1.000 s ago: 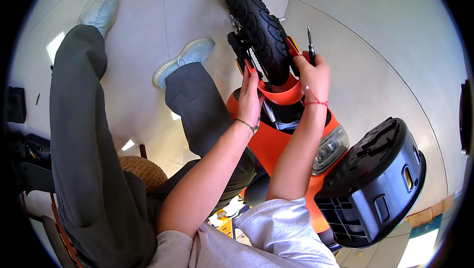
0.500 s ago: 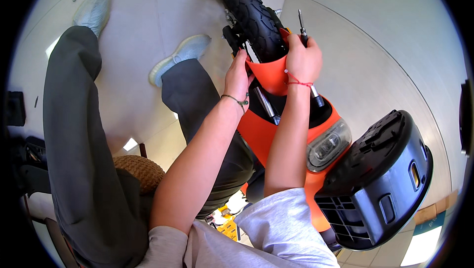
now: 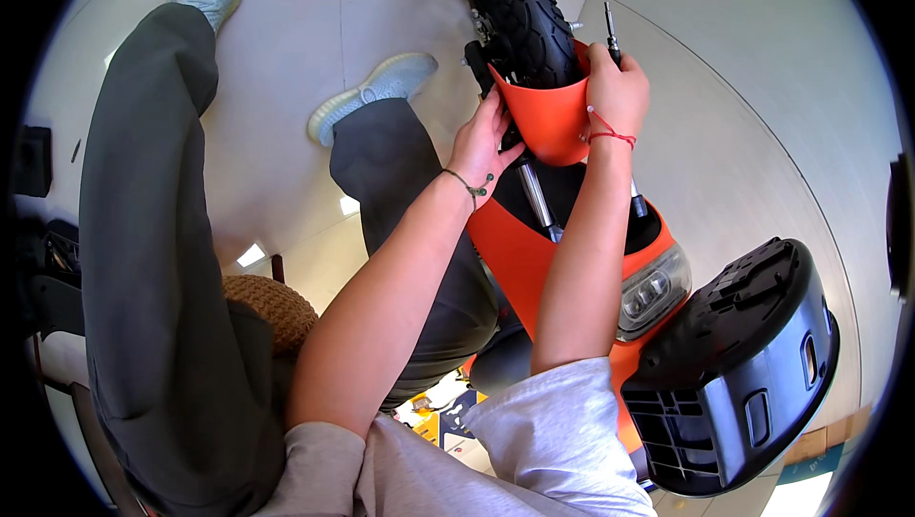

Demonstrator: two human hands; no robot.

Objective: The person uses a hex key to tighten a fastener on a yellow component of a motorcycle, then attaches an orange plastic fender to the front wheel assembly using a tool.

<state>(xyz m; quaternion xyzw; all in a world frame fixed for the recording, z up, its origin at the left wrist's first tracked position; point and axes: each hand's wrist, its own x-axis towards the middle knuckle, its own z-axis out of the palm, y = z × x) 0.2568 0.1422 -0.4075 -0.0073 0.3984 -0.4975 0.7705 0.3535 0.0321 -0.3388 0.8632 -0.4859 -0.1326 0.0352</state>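
An orange front fender [image 3: 545, 121] sits round the lower part of a black knobbly tyre [image 3: 522, 12] on an orange scooter [image 3: 505, 241]. My left hand [image 3: 479, 147] holds the fender's left edge, fingertips against it and thumb lower down by the fork tube [image 3: 537, 198]. At the fender's right edge is my right hand [image 3: 618, 96], closed on a screwdriver [image 3: 611, 29] with its metal shaft pointing up and away. The right fingertips, and whatever they touch behind the fender, are hidden.
A black plastic tub-like part [image 3: 734, 364] stands right of the scooter's headlight [image 3: 655, 293]. My legs and shoes [image 3: 381, 88] are on the left. A brown woven ball-shaped thing [image 3: 272, 307] lies beside my leg. Cardboard [image 3: 820, 441] shows at lower right.
The view has shifted, so the scooter and hands appear farther right and slightly higher. My left thumb now stands apart from the fingers. The right hand still holds the screwdriver.
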